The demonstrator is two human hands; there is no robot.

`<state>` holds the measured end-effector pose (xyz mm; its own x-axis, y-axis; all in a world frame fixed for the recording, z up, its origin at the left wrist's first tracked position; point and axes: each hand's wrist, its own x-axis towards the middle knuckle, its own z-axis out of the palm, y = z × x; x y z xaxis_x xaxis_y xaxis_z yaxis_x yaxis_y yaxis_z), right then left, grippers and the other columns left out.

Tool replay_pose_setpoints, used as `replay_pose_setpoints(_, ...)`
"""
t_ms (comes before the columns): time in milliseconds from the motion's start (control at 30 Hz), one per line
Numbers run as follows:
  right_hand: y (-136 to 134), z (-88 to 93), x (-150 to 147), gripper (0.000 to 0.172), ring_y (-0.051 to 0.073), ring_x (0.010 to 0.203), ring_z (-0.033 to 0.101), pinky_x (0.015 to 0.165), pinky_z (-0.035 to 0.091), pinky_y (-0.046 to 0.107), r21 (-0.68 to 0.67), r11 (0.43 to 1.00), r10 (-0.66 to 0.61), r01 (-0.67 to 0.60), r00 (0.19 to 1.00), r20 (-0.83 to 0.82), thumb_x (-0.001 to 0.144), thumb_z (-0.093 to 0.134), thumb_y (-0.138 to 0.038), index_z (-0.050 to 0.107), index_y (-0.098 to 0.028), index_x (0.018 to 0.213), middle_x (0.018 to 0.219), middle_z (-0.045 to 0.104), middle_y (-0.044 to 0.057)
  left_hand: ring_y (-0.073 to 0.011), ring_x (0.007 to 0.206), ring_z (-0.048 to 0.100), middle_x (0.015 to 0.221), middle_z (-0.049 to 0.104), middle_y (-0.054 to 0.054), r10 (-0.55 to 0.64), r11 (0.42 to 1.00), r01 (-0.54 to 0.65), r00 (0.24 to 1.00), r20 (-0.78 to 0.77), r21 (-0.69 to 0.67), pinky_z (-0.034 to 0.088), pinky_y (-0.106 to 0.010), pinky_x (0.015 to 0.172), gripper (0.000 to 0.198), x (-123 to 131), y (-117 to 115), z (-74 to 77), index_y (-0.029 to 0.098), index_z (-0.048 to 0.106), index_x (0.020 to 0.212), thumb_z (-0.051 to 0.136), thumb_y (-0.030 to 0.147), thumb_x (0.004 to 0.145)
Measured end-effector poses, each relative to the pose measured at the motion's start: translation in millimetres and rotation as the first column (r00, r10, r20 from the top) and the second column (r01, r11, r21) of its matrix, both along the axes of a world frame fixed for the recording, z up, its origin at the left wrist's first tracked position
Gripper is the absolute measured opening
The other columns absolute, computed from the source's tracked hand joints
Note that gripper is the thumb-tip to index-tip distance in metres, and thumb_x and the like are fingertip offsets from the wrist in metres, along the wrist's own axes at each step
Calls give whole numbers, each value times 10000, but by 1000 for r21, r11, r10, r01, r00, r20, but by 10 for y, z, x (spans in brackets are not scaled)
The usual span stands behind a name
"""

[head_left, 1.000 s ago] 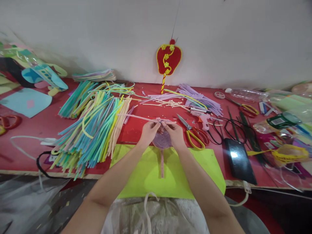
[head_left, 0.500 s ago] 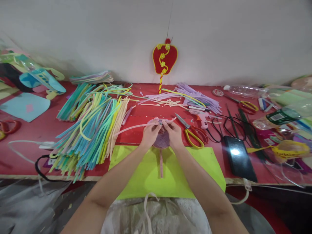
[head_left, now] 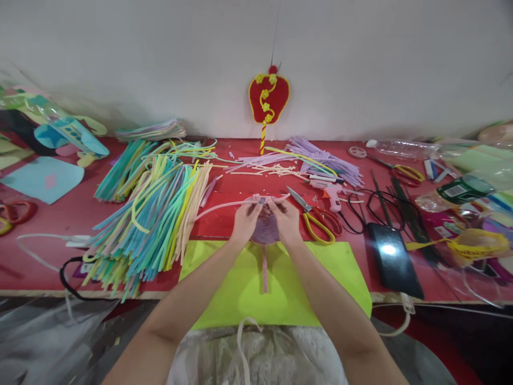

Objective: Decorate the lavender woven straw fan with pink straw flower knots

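My left hand and my right hand meet over a small purple woven fan with a pink handle, which lies partly on a lime green foam sheet. Both hands pinch a pale pink foam strip along the fan's top edge; its loose end trails off to the left. Fingers of both hands are closed on the strip and the fan's rim.
A big pile of coloured foam strips lies left. Yellow-handled scissors, a glue gun, a black phone, cables and purple strips are right. A red fan leans on the wall.
The pink strip, straight a second ago, now curves round the fan's top edge. My hands have shifted slightly nearer each other.
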<state>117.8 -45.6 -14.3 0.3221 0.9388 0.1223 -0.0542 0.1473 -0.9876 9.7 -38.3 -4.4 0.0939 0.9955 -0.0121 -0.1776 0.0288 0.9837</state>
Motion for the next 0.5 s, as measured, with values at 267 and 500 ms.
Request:
replay_pose_setpoints(267, -34, 59, -3, 285, 163, 721, 607, 709, 477, 292, 22, 999, -44, 40, 979, 198, 723, 617, -463, 630, -179, 715, 775, 666, 47, -143, 640, 635, 667, 658, -14, 55, 997, -60, 994, -98, -47, 511, -281, 689, 130, -77, 23, 69, 158, 542, 701, 495, 227, 801)
replay_pose_setpoints(500, -24, 14, 2, 299, 169, 731, 604, 715, 473, 305, 8, 1000, 4, -6, 969, 248, 742, 595, -468, 638, -172, 731, 791, 663, 53, -172, 882, 639, 994, 674, -75, 121, 959, 12, 887, -446, 283, 465, -301, 857, 261, -158, -1, 76, 180, 615, 1039, 471, 159, 822)
